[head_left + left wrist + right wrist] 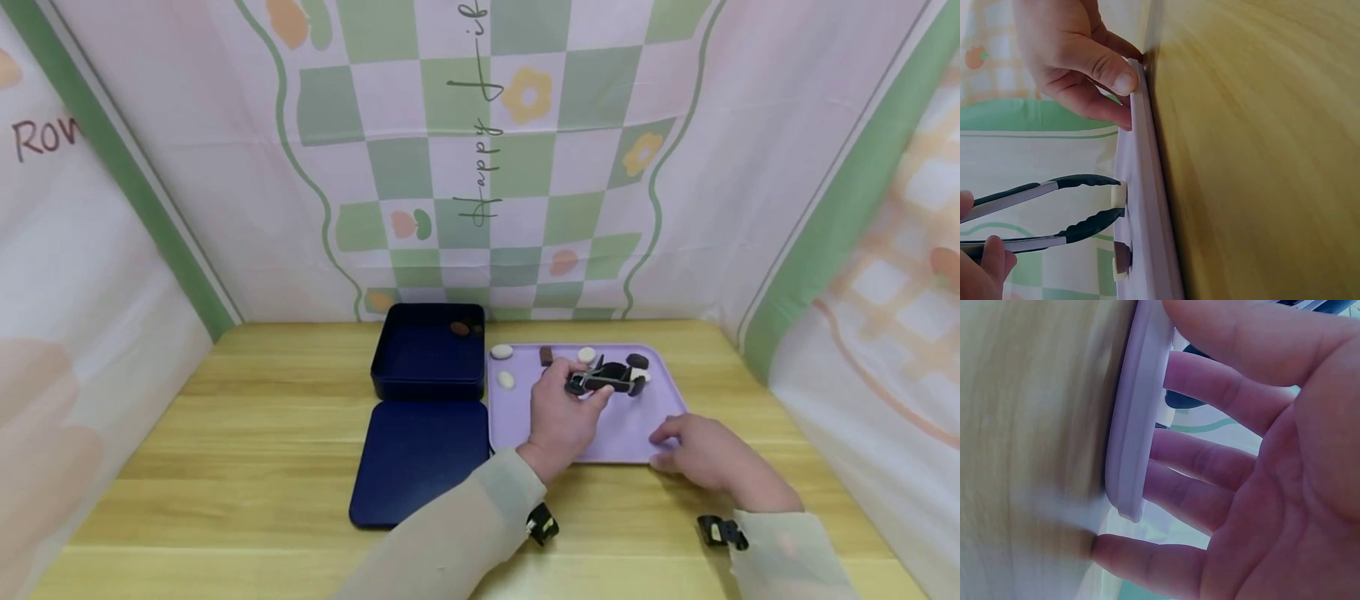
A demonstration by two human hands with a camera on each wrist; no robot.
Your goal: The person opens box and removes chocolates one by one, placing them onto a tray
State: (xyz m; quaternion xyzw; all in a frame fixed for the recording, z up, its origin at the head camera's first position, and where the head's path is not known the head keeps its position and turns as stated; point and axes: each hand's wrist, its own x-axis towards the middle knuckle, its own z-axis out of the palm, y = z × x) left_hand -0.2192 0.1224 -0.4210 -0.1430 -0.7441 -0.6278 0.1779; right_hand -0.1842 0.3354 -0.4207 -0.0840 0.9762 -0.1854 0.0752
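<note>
In the head view my left hand (562, 412) holds a pair of tongs (603, 377) over the lavender tray (517, 429). The dark scalloped tips stand apart on either side of a small white piece (1118, 195), low at the tray surface. My right hand (708, 454) holds the tray's near right corner, its thumb at the front rim and several fingers inside it. The little finger rests on the table beside the tray in the right wrist view. Near the tongs lie a brown block (546, 356) and a round white piece (587, 355).
Two more white pieces (502, 352) lie at the tray's left side. Left of it stands a dark blue open box (427, 390) with brown pieces (460, 329) inside. A flat blue lid (420, 458) lies before the box on the wooden table (247, 467). Printed curtains (420, 167) enclose the table.
</note>
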